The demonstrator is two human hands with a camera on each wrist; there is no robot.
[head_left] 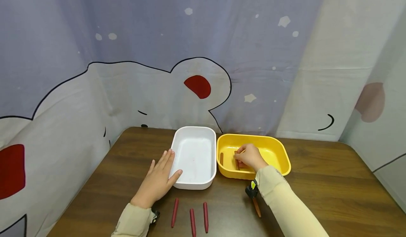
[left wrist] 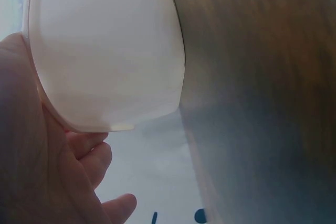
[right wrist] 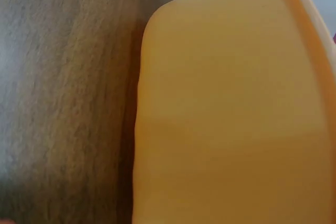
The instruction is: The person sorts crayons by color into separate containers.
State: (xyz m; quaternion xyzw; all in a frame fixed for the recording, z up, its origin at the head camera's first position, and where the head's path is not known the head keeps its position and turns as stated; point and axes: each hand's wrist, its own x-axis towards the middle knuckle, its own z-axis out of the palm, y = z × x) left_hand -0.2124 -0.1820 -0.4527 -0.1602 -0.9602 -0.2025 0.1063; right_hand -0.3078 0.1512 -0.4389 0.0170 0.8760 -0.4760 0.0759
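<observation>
My right hand (head_left: 250,157) reaches down into the yellow tray (head_left: 276,146), its fingertips pinching a brown crayon (head_left: 237,164). Another brown crayon (head_left: 221,158) lies by the tray's left wall. My left hand (head_left: 157,178) rests with straight fingers along the left rim of the white tray (head_left: 194,186), thumb at the near corner. From the left wrist view, that hand (left wrist: 47,145) touches the white tray's side (left wrist: 110,51). The right wrist view is filled by the yellow tray's outer wall (right wrist: 231,98); the right fingers are hidden there.
In front of the white tray, three dark red crayons (head_left: 205,217) lie on the brown wooden table (head_left: 320,180). One brown crayon (head_left: 257,207) lies below my right wrist. A patterned curtain (head_left: 152,92) hangs behind the table. Both trays stand side by side near the back edge.
</observation>
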